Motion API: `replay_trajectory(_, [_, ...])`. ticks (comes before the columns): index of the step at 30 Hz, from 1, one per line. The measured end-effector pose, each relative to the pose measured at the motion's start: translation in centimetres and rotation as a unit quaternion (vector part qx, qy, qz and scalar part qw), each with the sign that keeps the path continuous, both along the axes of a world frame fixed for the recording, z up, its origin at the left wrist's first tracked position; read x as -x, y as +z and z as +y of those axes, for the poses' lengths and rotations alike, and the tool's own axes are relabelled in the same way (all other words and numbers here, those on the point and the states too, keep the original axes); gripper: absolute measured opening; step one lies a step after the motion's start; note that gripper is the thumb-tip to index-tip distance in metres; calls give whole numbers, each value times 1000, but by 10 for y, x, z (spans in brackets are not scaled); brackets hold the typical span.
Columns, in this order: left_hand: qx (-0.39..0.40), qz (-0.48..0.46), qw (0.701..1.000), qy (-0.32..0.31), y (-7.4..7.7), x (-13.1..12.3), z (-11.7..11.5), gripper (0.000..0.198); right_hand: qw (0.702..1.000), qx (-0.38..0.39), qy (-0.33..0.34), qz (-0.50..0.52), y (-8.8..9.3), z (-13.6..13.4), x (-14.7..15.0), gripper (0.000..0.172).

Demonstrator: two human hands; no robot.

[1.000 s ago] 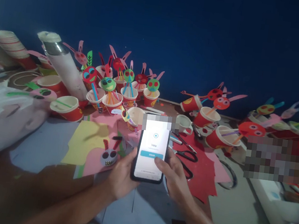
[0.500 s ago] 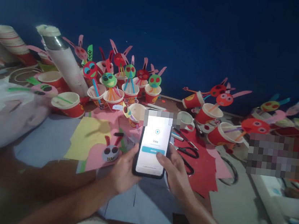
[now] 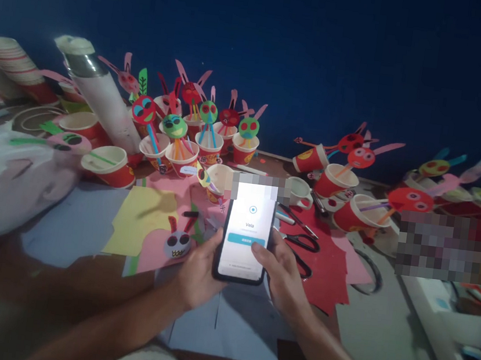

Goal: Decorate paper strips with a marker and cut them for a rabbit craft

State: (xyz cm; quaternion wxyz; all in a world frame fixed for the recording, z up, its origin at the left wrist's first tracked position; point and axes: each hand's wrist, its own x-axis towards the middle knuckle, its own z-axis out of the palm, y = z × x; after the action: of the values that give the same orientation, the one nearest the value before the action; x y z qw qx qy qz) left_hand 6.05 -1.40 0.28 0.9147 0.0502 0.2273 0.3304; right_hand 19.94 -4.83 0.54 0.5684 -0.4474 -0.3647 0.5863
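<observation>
A black-edged smartphone [image 3: 243,256] with a lit white screen is held upright over the table, between both hands. My left hand [image 3: 200,274] grips its lower left side. On the lower right side is my right hand [image 3: 284,273], its thumb over the blue button on the screen. Black-handled scissors [image 3: 303,243] lie on red paper [image 3: 329,273] just beyond my right hand. Left of the phone, a purple paper face with red ears [image 3: 177,244] rests on pink paper [image 3: 150,251]. Pale blue paper [image 3: 225,336] lies beneath my hands.
Several red paper cups with paper animal heads [image 3: 182,155] stand along the blue wall [image 3: 282,51]. A tilted bottle [image 3: 102,93], stacked cups [image 3: 13,67] and a white plastic bag [image 3: 11,187] are at the left. A white mug [image 3: 298,193] stands behind the phone.
The view has shifted very slightly. Both hands keep the same hold on the smartphone, and its screen looks the same.
</observation>
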Motion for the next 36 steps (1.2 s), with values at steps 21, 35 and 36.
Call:
replay_trajectory(21, [-11, -6, 1000, 7, -2, 0, -2, 36, 999, 31, -22, 0, 0, 1, 5, 34])
replay_trajectory(35, [21, 24, 999, 16, 1, -2, -4, 38, 999, 32, -29, -10, 3, 2, 7, 46])
replay_trajectory(36, [23, 25, 999, 16, 1, -2, -3, 38, 999, 32, -29, -17, 4, 2, 7, 46])
